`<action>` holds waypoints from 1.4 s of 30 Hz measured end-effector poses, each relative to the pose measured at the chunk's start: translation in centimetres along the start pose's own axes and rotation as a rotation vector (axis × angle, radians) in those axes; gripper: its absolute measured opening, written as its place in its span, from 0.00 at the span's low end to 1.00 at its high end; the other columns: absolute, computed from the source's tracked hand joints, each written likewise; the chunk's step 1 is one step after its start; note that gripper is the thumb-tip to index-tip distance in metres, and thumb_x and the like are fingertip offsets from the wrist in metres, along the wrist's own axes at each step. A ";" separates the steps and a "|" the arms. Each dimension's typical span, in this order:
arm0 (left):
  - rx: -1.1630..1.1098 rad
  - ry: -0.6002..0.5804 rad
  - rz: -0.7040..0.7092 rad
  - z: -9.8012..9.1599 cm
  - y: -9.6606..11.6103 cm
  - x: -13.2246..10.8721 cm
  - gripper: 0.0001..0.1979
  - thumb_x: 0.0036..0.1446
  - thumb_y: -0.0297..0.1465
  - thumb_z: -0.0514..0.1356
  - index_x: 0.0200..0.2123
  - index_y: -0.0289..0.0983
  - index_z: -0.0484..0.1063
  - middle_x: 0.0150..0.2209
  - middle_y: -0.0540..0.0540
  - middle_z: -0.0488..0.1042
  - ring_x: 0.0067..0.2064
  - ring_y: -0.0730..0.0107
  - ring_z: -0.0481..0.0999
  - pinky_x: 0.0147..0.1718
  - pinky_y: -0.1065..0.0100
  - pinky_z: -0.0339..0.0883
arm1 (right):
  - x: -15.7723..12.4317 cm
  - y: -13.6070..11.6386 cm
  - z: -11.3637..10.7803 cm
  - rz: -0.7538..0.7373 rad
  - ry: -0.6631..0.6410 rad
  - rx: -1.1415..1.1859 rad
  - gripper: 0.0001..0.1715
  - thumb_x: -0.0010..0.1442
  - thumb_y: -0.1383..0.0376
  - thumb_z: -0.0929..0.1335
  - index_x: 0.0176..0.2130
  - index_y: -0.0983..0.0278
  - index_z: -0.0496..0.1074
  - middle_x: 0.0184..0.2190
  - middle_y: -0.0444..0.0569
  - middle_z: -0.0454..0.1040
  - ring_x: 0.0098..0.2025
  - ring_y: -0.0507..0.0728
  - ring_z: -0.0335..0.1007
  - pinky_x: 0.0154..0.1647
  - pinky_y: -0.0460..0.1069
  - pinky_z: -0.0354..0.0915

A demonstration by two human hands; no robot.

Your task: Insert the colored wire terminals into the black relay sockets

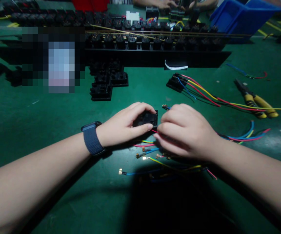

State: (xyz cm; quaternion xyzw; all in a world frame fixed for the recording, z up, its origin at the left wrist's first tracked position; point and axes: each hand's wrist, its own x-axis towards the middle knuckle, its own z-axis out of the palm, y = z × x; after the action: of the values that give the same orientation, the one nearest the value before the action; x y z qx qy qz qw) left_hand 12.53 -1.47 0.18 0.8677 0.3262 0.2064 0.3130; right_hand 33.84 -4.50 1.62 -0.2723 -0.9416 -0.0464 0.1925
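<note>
Thumb and fingers of my left hand (128, 122) are closed around a black plastic socket module (146, 119) on the green table. Just right of it, my right hand (185, 131) is curled with the fingertips pinching wires (154, 131) at the module's side; a red one shows, and a gold terminal with a blue lead (165, 107) sticks out above the knuckles. Below the hands lie loose blue, red and yellow-green wires (152, 171) with gold crimp terminals (120, 171). More wire ends (249, 135) emerge beyond my right wrist.
Black modules (101, 89) stand grouped behind my left hand. A wired module (176, 83) and yellow-handled pliers (252, 100) lie to the right. Across the back runs a long black rack (155, 58) of modules, with a blue bin (243, 19) and another person's hands (165, 4) beyond.
</note>
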 end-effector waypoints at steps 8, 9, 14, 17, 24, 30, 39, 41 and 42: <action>-0.051 0.039 -0.061 -0.1 0.1 0.2 0.20 0.59 0.40 0.58 0.50 0.36 0.65 0.49 0.45 0.70 0.51 0.65 0.70 0.52 0.65 0.62 | 0.0 -0.5 0.4 -0.041 -0.214 -0.002 0.18 0.66 0.60 0.59 0.31 0.63 0.71 0.34 0.50 0.69 0.39 0.58 0.56 0.39 0.54 0.51; -0.055 0.042 -0.067 -0.1 0.1 0.2 0.19 0.59 0.40 0.58 0.50 0.36 0.65 0.49 0.45 0.71 0.51 0.64 0.70 0.52 0.64 0.62 | 0.1 -0.6 0.3 -0.035 -0.226 0.002 0.17 0.66 0.61 0.59 0.31 0.63 0.71 0.34 0.50 0.69 0.39 0.58 0.56 0.39 0.54 0.52; -0.064 0.046 -0.074 0.0 0.0 0.2 0.19 0.59 0.40 0.58 0.50 0.37 0.65 0.49 0.45 0.70 0.51 0.65 0.70 0.52 0.64 0.63 | 0.0 -0.5 0.6 -0.054 -0.168 0.035 0.13 0.62 0.64 0.62 0.31 0.65 0.72 0.31 0.51 0.70 0.38 0.58 0.58 0.39 0.54 0.55; -0.073 0.044 -0.064 0.0 -0.1 0.2 0.19 0.58 0.39 0.59 0.51 0.37 0.65 0.49 0.46 0.71 0.51 0.66 0.70 0.53 0.66 0.63 | -0.1 -0.3 0.9 -0.058 -0.021 0.124 0.09 0.59 0.65 0.64 0.32 0.66 0.73 0.32 0.52 0.72 0.38 0.58 0.62 0.39 0.54 0.59; -0.099 0.021 -0.073 -0.1 -0.1 0.2 0.19 0.58 0.40 0.59 0.50 0.38 0.65 0.49 0.45 0.70 0.51 0.64 0.70 0.51 0.64 0.64 | 0.0 -0.4 -0.3 0.178 0.127 0.368 0.03 0.56 0.70 0.66 0.31 0.63 0.68 0.26 0.46 0.73 0.28 0.51 0.67 0.29 0.47 0.63; -0.052 0.014 -0.058 -0.1 0.0 0.1 0.19 0.58 0.39 0.58 0.50 0.37 0.66 0.48 0.44 0.71 0.49 0.63 0.71 0.51 0.62 0.64 | 0.0 -0.6 -0.3 0.499 0.288 0.647 0.05 0.57 0.71 0.65 0.34 0.61 0.65 0.27 0.42 0.69 0.25 0.48 0.66 0.26 0.44 0.64; -0.018 0.002 -0.039 0.0 0.0 0.2 0.19 0.59 0.40 0.57 0.51 0.39 0.65 0.50 0.45 0.70 0.51 0.63 0.69 0.50 0.64 0.64 | -0.4 0.1 -0.6 0.390 0.313 0.369 0.22 0.60 0.72 0.62 0.53 0.59 0.64 0.46 0.52 0.71 0.42 0.57 0.71 0.41 0.53 0.69; -0.020 0.004 -0.035 0.0 0.0 0.1 0.20 0.59 0.40 0.57 0.52 0.39 0.65 0.50 0.45 0.70 0.51 0.63 0.69 0.51 0.64 0.64 | -0.5 0.4 -0.2 0.294 0.223 0.244 0.20 0.59 0.72 0.62 0.51 0.60 0.66 0.43 0.52 0.73 0.44 0.58 0.70 0.44 0.54 0.67; -0.018 0.003 -0.033 0.0 0.0 0.1 0.20 0.59 0.41 0.57 0.51 0.39 0.65 0.50 0.45 0.70 0.51 0.63 0.70 0.50 0.64 0.64 | -0.4 0.4 0.0 0.287 0.194 0.239 0.17 0.60 0.71 0.62 0.48 0.61 0.68 0.40 0.52 0.74 0.42 0.58 0.70 0.43 0.54 0.66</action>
State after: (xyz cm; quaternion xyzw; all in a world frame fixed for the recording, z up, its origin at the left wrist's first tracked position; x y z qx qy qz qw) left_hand 12.61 -1.35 0.24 0.8590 0.3391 0.2054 0.3239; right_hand 34.44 -4.34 1.48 -0.3730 -0.8691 0.0675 0.3178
